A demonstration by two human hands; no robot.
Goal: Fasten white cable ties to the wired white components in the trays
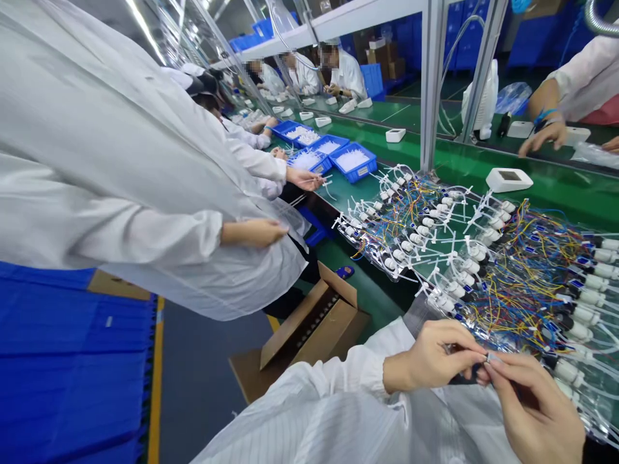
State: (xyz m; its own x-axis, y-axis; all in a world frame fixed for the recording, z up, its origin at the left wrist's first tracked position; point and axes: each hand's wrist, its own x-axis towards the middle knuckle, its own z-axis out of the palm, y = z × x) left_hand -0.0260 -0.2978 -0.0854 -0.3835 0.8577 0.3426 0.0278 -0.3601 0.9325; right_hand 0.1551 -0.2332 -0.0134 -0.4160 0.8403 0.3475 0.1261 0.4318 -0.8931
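At the lower right, my left hand (438, 356) and my right hand (534, 403) meet fingertip to fingertip. Both pinch a tiny pale piece (491, 357) whose details are too small to tell. Just beyond them, white cylindrical parts (469, 267) with white cable ties lie in rows on the green bench. Tangled red, yellow and blue wires (527, 270) run between the rows. A second group of wired parts (411, 209) lies farther away, on clear plastic.
Blue trays (355, 169) of white pieces stand farther along the bench. A white device (509, 180) sits on the green belt (464, 161). A person in a white coat (193, 193) stands at left, near an open cardboard box (333, 322). Metal posts (430, 84) rise behind the bench.
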